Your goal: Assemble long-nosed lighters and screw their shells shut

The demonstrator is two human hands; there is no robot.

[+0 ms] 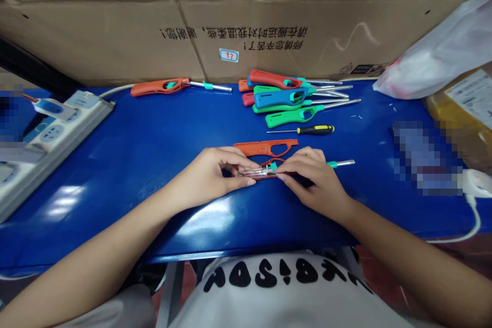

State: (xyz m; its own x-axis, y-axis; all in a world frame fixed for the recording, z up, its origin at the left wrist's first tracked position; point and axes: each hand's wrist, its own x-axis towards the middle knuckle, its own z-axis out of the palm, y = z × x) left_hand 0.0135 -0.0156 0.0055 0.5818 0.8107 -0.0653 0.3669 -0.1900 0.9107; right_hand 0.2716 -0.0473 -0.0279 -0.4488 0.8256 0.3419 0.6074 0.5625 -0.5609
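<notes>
An opened orange lighter half lies on the blue table between my hands, with a clear tube [251,172] and a teal trigger piece [272,166] at it. My left hand [209,174] pinches the left end of the clear tube between thumb and fingers. The fingertips of my right hand [317,182] press together at the teal piece; what they grip is too small to name. A metal rod with a teal collar [340,163] sticks out beyond my right hand. Just behind lies a separate orange shell half [265,148].
Several red, blue and green lighters [280,98] lie at the back, with a screwdriver [315,129] in front. An orange lighter [159,87] and power strip [57,133] are left. A cardboard box [115,36] stands behind; a plastic bag [434,51] hangs at right.
</notes>
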